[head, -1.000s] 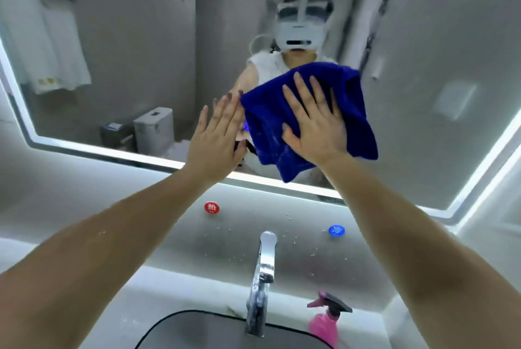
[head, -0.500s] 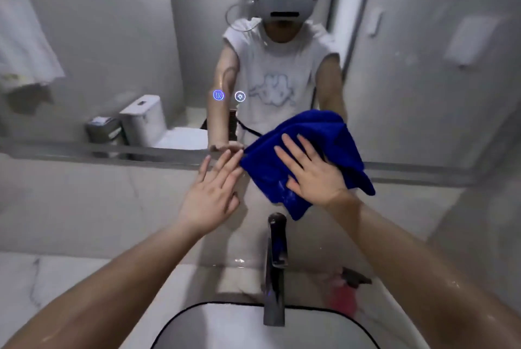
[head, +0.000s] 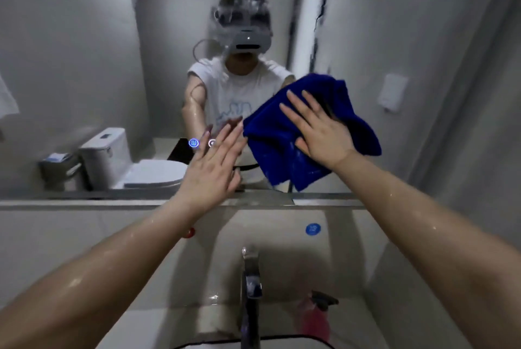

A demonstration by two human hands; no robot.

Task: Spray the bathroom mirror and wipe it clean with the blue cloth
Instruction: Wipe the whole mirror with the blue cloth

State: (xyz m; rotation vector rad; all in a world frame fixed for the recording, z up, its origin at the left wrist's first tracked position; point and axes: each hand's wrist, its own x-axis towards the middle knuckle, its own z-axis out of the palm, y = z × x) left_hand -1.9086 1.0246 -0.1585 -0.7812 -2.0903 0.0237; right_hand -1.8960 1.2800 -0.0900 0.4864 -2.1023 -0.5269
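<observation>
A large bathroom mirror (head: 84, 52) fills the wall ahead, with wet streaks and droplets across its top. My right hand (head: 318, 129) lies flat with spread fingers on the blue cloth (head: 284, 145), pressing it against the lower middle of the glass. My left hand (head: 211, 171) rests flat and open on the mirror just left of the cloth, fingertips nearly touching its edge. A pink spray bottle (head: 315, 317) with a dark trigger stands on the counter at the lower right, blurred.
A chrome tap (head: 251, 286) rises from the basin (head: 253, 344) below my arms. Red (head: 191, 233) and blue (head: 313, 229) round markers sit on the wall under the mirror's frame (head: 84, 202). Two lit touch icons (head: 193, 143) glow on the glass. A toilet shows in the reflection.
Both hands and the cloth have moved up from the mirror's lower frame onto the glass. The view has tilted and the mirror's edge lighting has gone out.
</observation>
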